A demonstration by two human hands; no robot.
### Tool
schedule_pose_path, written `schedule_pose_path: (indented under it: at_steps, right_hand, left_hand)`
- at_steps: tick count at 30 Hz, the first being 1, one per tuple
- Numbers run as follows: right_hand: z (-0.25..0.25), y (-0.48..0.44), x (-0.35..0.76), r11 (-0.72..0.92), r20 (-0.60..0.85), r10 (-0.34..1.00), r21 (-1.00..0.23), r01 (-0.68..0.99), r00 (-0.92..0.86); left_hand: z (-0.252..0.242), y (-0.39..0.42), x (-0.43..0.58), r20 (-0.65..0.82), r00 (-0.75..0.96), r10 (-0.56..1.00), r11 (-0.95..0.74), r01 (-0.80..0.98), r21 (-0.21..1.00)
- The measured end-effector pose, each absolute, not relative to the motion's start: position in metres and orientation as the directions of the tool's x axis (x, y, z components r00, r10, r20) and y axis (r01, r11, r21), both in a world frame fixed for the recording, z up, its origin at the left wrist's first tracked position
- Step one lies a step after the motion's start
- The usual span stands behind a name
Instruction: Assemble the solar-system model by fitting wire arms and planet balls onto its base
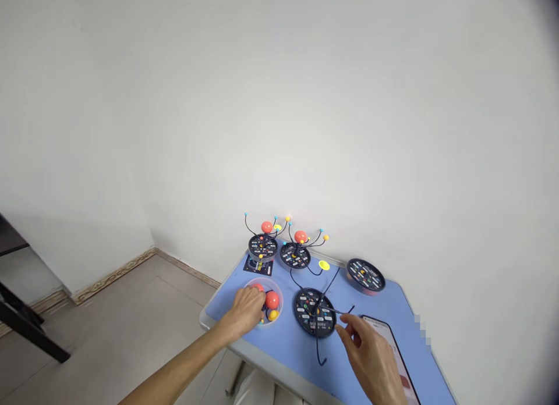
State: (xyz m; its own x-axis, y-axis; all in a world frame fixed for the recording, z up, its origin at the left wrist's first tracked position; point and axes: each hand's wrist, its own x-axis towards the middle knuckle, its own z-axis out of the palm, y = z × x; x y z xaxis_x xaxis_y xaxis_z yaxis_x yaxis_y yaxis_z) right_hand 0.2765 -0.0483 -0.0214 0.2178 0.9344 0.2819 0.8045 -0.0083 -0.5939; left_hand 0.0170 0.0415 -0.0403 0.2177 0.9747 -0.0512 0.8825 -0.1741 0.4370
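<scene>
My left hand [248, 309] reaches into a clear plastic bowl [280, 312] of small parts, its fingers curled down and their tips hidden. Inside the bowl lie red balls [272, 300] and a yellow ball [273, 315]. To the right, a round black base [301, 320] printed with small planet pictures carries several thin, bent black rods [317, 344]. Beside the rod on its right side is my right hand [371, 358]. Thumb and index finger are curved with a small gap between them, and the index fingertip is at or very near that rod.
Two solar system models with red centre balls [266, 227] [300, 236] stand at the table's back edge. A printed card [258, 267] lies under the left one. Another black round base [365, 276] sits at back right. A phone [395, 350] lies by my right hand on the blue table [279, 350].
</scene>
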Motion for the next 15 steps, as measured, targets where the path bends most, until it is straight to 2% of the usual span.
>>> schedule_pose_path:
  at_steps: [7, 15]
  right_hand:
    - [-0.040, -0.070, 0.273, 0.044, 0.281, 0.943, -0.637, 0.770, 0.179]
    - [-0.048, -0.081, 0.282, 0.038, 0.259, 0.950, -0.650, 0.759, 0.175]
  left_hand:
    - [-0.033, 0.046, 0.006, -0.001, 0.230, 0.973, -0.195, 0.830, 0.523]
    - [-0.023, 0.053, -0.012, 0.035, 0.232, 0.972, -0.170, 0.593, 0.787]
